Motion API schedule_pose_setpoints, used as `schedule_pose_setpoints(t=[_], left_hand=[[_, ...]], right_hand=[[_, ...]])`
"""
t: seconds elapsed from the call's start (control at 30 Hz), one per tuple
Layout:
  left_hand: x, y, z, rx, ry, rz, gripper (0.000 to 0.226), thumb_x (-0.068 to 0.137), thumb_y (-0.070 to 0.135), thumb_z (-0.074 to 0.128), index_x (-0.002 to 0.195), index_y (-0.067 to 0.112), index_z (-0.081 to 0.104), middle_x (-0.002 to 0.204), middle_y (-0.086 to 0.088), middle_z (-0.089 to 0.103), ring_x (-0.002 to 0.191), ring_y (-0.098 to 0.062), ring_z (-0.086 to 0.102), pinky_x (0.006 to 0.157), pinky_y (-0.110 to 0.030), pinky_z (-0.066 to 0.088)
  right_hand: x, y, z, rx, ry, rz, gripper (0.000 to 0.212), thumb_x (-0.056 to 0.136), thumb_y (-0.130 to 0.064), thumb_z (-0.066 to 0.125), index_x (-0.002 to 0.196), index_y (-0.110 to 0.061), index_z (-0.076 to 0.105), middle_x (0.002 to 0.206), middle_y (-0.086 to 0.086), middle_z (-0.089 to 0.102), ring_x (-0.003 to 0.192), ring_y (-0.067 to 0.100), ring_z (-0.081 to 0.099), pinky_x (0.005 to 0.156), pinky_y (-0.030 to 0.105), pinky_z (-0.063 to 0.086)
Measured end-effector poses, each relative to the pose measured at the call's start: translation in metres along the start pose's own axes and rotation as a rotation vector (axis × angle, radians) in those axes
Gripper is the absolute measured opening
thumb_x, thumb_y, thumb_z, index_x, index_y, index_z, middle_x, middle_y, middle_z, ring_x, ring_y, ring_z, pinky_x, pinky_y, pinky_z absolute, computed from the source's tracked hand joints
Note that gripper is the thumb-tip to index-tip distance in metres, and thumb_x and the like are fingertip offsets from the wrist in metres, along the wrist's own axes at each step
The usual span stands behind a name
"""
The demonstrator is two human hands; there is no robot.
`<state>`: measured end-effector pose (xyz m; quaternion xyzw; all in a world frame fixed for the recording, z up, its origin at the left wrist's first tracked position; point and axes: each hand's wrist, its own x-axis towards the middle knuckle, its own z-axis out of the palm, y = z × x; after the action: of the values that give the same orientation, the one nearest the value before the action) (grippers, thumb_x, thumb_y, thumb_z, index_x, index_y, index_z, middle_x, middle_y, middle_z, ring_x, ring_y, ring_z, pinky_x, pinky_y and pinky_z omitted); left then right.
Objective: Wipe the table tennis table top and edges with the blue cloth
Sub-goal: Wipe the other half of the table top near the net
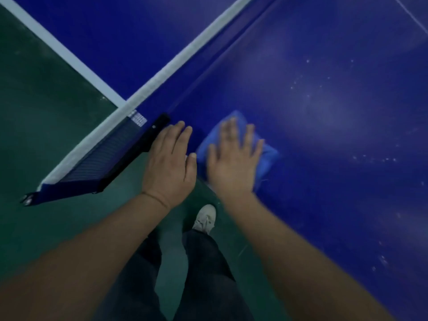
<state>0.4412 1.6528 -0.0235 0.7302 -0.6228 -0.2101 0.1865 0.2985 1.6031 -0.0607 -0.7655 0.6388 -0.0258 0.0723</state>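
The dark blue table tennis table (324,135) fills the right and top of the view, with pale dust specks on it. A folded blue cloth (268,156) lies on the top near the side edge, close to the net. My right hand (234,163) presses flat on the cloth, fingers spread; the hand looks blurred. My left hand (171,163) rests flat at the table's edge beside the black net post (148,140), fingers together, holding nothing.
The net (108,154) with its white top band runs diagonally up to the right and overhangs the green floor (46,100). A white side line (60,49) marks the far half. My legs and a white shoe (205,218) stand below the edge.
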Motion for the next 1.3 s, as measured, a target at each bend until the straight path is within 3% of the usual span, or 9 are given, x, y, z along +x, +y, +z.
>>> schedule_pose_setpoints(t=[0.13, 0.3, 0.43, 0.63, 0.9, 0.97, 1.13, 1.2, 1.3], left_hand=[[0.022, 0.012, 0.02, 0.098, -0.049, 0.089, 0.063, 0.094, 0.037, 0.031, 0.145, 0.002, 0.044, 0.155, -0.021, 0.037, 0.143, -0.038, 0.033, 0.122, -0.055, 0.014], [0.032, 0.014, 0.046, 0.264, -0.066, 0.096, 0.072, 0.096, 0.049, 0.029, 0.154, 0.007, 0.028, 0.164, -0.018, 0.017, 0.153, -0.034, 0.006, 0.122, -0.055, -0.006], [0.034, 0.011, 0.051, 0.355, -0.097, 0.08, 0.074, 0.097, 0.056, 0.023, 0.156, 0.01, 0.022, 0.165, -0.014, 0.016, 0.153, -0.031, 0.004, 0.122, -0.059, -0.003], [0.041, 0.02, 0.048, 0.196, -0.02, 0.006, 0.066, 0.095, 0.049, 0.031, 0.147, 0.008, 0.038, 0.158, -0.013, 0.03, 0.15, -0.031, 0.017, 0.121, -0.058, 0.004], [0.045, 0.029, 0.056, 0.319, -0.025, -0.095, 0.07, 0.1, 0.051, 0.021, 0.156, 0.009, 0.021, 0.164, -0.014, 0.017, 0.153, -0.031, 0.007, 0.122, -0.06, 0.0], [0.046, 0.028, 0.056, 0.323, -0.023, -0.095, 0.069, 0.1, 0.05, 0.021, 0.156, 0.009, 0.022, 0.164, -0.013, 0.018, 0.153, -0.031, 0.008, 0.121, -0.06, 0.001], [0.047, 0.027, 0.058, 0.331, 0.0, -0.085, 0.068, 0.099, 0.048, 0.024, 0.154, 0.008, 0.029, 0.162, -0.014, 0.025, 0.152, -0.032, 0.014, 0.121, -0.06, 0.005], [0.046, 0.024, 0.06, 0.329, 0.005, -0.086, 0.068, 0.1, 0.048, 0.023, 0.155, 0.009, 0.027, 0.163, -0.013, 0.023, 0.152, -0.031, 0.013, 0.121, -0.06, 0.004], [0.044, 0.022, 0.062, 0.337, 0.013, -0.084, 0.066, 0.1, 0.047, 0.023, 0.155, 0.01, 0.025, 0.162, -0.013, 0.023, 0.152, -0.031, 0.013, 0.121, -0.058, 0.002]], right_hand=[[-0.051, 0.053, -0.004, -0.016, -0.075, -0.149, 0.059, 0.102, -0.047, 0.033, 0.157, -0.025, 0.031, 0.166, -0.006, 0.022, 0.155, 0.028, 0.01, 0.123, 0.057, 0.006], [-0.051, 0.193, -0.036, -0.091, -0.096, 0.367, 0.065, 0.099, -0.049, 0.02, 0.159, -0.025, 0.022, 0.168, -0.006, 0.013, 0.154, 0.031, 0.01, 0.123, 0.058, 0.006], [-0.03, 0.162, -0.031, 0.002, 0.04, 0.822, 0.062, 0.104, -0.046, 0.02, 0.161, -0.023, 0.016, 0.169, -0.003, 0.009, 0.154, 0.036, 0.006, 0.121, 0.063, 0.003], [-0.067, 0.089, -0.012, -0.023, -0.109, -0.114, 0.061, 0.101, -0.049, 0.032, 0.156, -0.023, 0.032, 0.165, -0.004, 0.025, 0.154, 0.029, 0.013, 0.122, 0.058, 0.007], [-0.038, 0.184, -0.037, 0.014, -0.012, 0.786, 0.075, 0.095, -0.055, 0.016, 0.161, -0.021, 0.018, 0.169, -0.004, 0.008, 0.154, 0.033, 0.004, 0.12, 0.064, 0.003], [-0.017, 0.134, -0.026, 0.036, -0.014, 0.566, 0.08, 0.093, -0.059, 0.024, 0.161, -0.017, 0.016, 0.169, 0.001, 0.008, 0.154, 0.035, 0.003, 0.121, 0.061, -0.004], [0.013, 0.096, -0.014, -0.056, -0.163, -0.593, 0.067, 0.101, -0.055, 0.033, 0.159, -0.024, 0.022, 0.168, -0.002, 0.017, 0.155, 0.028, 0.006, 0.121, 0.061, 0.006], [0.04, 0.134, -0.024, -0.093, -0.153, -0.553, 0.063, 0.102, -0.052, 0.031, 0.158, -0.024, 0.026, 0.166, -0.002, 0.022, 0.154, 0.03, 0.013, 0.121, 0.061, 0.009], [0.087, 0.189, -0.041, -0.092, -0.086, -0.021, 0.067, 0.1, -0.053, 0.022, 0.159, -0.021, 0.025, 0.168, -0.003, 0.016, 0.155, 0.031, 0.01, 0.12, 0.063, 0.011]])
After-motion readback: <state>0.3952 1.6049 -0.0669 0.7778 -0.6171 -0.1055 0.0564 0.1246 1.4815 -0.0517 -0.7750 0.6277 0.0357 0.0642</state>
